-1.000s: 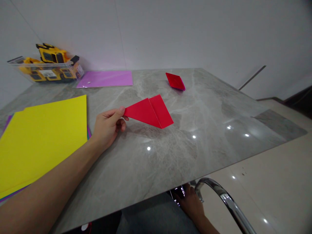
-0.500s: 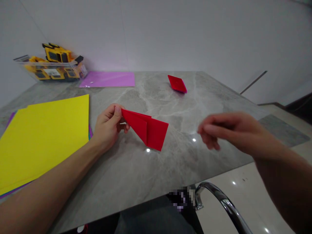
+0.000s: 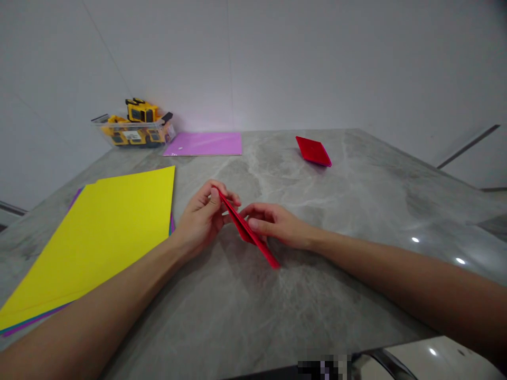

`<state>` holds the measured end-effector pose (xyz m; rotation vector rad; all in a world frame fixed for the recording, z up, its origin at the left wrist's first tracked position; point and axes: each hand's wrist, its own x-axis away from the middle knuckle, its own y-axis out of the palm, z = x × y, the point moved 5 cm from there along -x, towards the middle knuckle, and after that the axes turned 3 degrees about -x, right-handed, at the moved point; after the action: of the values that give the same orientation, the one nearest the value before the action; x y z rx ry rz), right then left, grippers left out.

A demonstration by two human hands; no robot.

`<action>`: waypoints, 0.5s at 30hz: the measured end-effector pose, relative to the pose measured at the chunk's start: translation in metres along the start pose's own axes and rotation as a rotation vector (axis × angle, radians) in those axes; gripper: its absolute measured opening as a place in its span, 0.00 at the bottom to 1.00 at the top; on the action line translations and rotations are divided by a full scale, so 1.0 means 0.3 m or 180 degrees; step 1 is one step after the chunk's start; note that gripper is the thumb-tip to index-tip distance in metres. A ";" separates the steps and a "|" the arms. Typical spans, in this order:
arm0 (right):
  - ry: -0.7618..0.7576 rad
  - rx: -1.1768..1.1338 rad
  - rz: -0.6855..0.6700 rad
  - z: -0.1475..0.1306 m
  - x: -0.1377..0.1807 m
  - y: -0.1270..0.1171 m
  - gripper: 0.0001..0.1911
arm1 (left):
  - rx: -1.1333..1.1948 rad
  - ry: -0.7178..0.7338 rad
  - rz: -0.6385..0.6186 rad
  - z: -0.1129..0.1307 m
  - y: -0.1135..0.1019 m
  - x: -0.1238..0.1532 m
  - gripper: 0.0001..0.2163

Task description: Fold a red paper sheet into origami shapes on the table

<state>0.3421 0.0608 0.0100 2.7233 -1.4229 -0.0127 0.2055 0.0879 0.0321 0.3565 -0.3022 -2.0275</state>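
A folded sheet of red paper (image 3: 259, 244) is held nearly edge-on above the grey table, slanting down to the right. My left hand (image 3: 206, 211) pinches its upper left end between thumb and fingers. Partway along, my right hand (image 3: 277, 224) is closed on the paper's right side, thumb on the near face and fingers partly hidden behind. A narrow gap shows between the paper's layers.
A stack of coloured paper (image 3: 106, 232), yellow on top, lies left. At the back are a clear bin (image 3: 132, 134) of yellow toy vehicles, a purple packet (image 3: 209, 143) and another folded red piece (image 3: 313, 151). The grey marbled table (image 3: 222, 322) spreads beneath.
My right hand has come in from the right and taken hold of the red paper. The paper has turned from face-on to nearly edge-on. The camera view has shifted.
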 end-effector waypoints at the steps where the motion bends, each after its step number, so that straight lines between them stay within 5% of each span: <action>1: 0.0002 0.0022 0.0039 0.000 0.003 -0.001 0.24 | 0.0004 -0.0036 -0.0029 -0.005 0.003 0.000 0.10; 8: -0.0070 0.0444 0.0504 0.012 0.004 -0.012 0.21 | -0.0022 -0.0289 0.0280 -0.021 0.011 0.004 0.03; 15: -0.0644 0.1681 0.1367 -0.035 0.035 -0.035 0.23 | -0.0032 -0.0499 0.0905 -0.015 0.023 0.022 0.06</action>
<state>0.3572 0.0587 0.0199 2.7747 -2.3366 0.1320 0.2098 0.0785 0.0297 0.1385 -0.4152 -1.7784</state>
